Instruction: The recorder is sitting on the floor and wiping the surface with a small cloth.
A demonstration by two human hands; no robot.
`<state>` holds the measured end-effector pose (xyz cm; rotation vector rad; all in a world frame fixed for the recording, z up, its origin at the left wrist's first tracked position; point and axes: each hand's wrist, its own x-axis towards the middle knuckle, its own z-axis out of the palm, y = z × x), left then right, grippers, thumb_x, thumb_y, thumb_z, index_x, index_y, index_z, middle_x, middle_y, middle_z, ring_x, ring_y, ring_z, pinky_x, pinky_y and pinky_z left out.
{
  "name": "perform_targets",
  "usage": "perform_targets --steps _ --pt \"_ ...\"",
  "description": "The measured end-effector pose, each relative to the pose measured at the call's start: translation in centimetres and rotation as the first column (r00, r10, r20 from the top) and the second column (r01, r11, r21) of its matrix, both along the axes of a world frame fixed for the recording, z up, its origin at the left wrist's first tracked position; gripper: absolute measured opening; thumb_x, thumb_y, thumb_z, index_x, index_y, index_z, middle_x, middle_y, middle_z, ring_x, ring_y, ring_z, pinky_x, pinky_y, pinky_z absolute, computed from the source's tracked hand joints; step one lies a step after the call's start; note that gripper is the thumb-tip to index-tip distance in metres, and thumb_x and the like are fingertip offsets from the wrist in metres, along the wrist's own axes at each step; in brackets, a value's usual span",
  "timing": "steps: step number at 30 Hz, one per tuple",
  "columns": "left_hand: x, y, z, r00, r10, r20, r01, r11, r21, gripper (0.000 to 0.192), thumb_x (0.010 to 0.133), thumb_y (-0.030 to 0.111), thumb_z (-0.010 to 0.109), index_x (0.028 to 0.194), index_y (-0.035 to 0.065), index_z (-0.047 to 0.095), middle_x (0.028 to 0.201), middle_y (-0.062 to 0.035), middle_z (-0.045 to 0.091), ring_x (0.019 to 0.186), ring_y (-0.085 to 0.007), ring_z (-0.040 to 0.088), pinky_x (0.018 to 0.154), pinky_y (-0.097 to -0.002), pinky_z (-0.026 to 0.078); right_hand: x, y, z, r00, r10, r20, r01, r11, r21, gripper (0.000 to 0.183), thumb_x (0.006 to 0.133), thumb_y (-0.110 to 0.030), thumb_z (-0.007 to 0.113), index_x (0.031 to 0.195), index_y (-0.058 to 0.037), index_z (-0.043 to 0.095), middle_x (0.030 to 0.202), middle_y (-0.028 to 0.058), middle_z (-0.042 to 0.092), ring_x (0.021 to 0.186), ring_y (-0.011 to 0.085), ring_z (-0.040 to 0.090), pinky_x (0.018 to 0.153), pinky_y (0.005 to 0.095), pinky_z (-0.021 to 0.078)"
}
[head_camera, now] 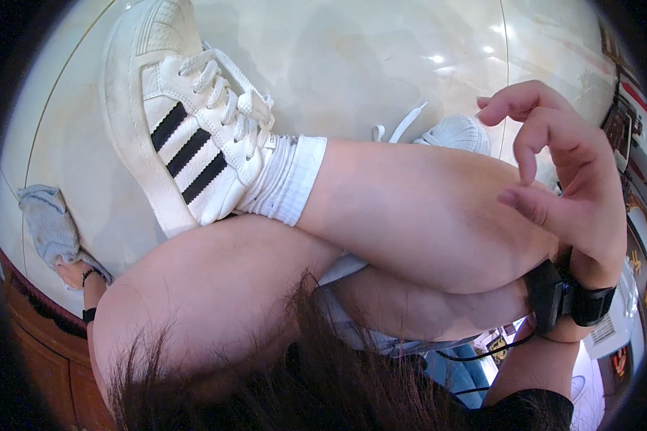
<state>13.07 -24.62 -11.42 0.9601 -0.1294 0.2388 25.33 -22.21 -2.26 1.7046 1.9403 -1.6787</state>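
Note:
My left hand [74, 273], wearing a dark beaded bracelet, grips a crumpled grey cloth [51, 221] beside my knee, above the tiled floor. A white sneaker [194, 124] with three black stripes and tied white laces is on my foot, with that leg crossed over the other thigh. Above the shin of this crossed leg, my right hand [561, 161] hovers with curled fingers apart and holds nothing. A black device [550, 296] is strapped to my right wrist. The other white shoe [455, 133] is partly hidden behind the crossed leg, its loose lace end sticking up.
Glossy pale floor tiles [356, 64] reflect ceiling lights. A reddish-brown wooden furniture piece [54, 372] stands at the lower left. Dark furniture with gold decoration [637, 261] lines the right rim. A black cable [480, 356] runs near my right forearm.

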Motion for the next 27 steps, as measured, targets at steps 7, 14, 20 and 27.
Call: perform_targets --steps 7,14,20,27 --pt "1.0 -0.5 0.1 0.966 0.208 0.156 -0.240 0.943 0.230 0.018 0.082 0.017 0.042 0.088 0.0042 0.053 0.082 -0.0131 0.058 0.074 -0.0235 0.057 0.068 -0.0300 0.045 0.3 0.4 1.5 0.989 -0.095 0.112 0.080 0.988 0.131 0.022 0.062 -0.010 0.072 0.065 -0.0065 0.050 0.104 0.0125 0.052 0.104 0.0246 0.048 0.097 0.0401 0.0309" --pt "1.0 -0.5 0.2 0.886 0.375 0.273 -0.461 0.771 0.440 0.016 0.079 0.013 0.042 0.088 0.0046 0.053 0.082 -0.0119 0.057 0.074 -0.0225 0.057 0.068 -0.0299 0.046 1.2 1.0 1.1 0.986 -0.165 0.029 0.163 0.985 0.046 0.019 0.075 -0.021 0.064 0.070 -0.0040 0.056 0.098 0.0114 0.053 0.100 0.0219 0.049 0.094 0.0361 0.0326" --pt "0.8 -0.4 0.4 0.828 0.448 0.338 -0.561 0.636 0.530 0.016 0.076 0.010 0.043 0.087 0.0049 0.053 0.081 -0.0109 0.057 0.074 -0.0216 0.057 0.068 -0.0297 0.046 -0.1 0.4 1.7 0.976 -0.185 0.119 0.181 0.982 0.046 0.017 0.073 -0.018 0.062 0.073 -0.0015 0.060 0.097 0.0129 0.054 0.096 0.0232 0.050 0.088 0.0328 0.0348" --pt "-0.1 -0.9 -0.1 0.811 0.473 0.343 -0.581 0.586 0.565 0.018 0.075 0.009 0.043 0.090 0.0052 0.052 0.085 -0.0104 0.054 0.077 -0.0215 0.055 0.070 -0.0301 0.045 0.4 -0.3 0.7 0.994 0.105 -0.010 -0.105 0.968 -0.229 0.014 0.059 -0.004 0.060 0.072 -0.0019 0.065 0.106 0.0160 0.051 0.105 0.0310 0.048 0.097 0.0421 0.0317"
